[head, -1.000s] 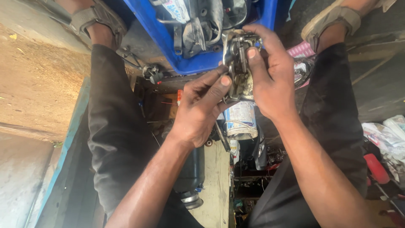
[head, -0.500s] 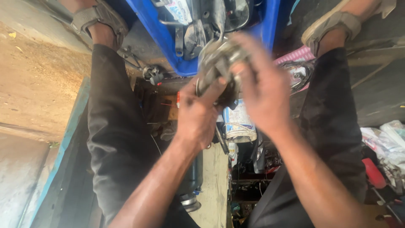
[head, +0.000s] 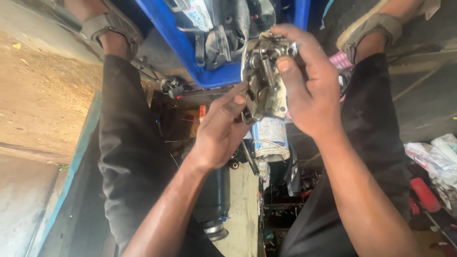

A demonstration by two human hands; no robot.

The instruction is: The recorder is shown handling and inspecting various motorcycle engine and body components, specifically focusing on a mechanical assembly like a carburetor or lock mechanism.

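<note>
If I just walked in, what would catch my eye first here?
A grimy metal mechanical part sits at top centre, gripped by the right hand while the left hand fingers its lower edge. Behind it lies a bright blue bin of parts, and sandalled feet frame the scene.

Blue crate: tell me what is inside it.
The blue crate holds grey metal parts and a light wrapper. Its right half is covered by the metal part held in the right hand and touched by the left hand.

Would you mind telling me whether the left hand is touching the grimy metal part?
Touching. The head view shows the left hand with its fingertips pressed against the lower edge of the metal part, which the right hand grips.
</note>
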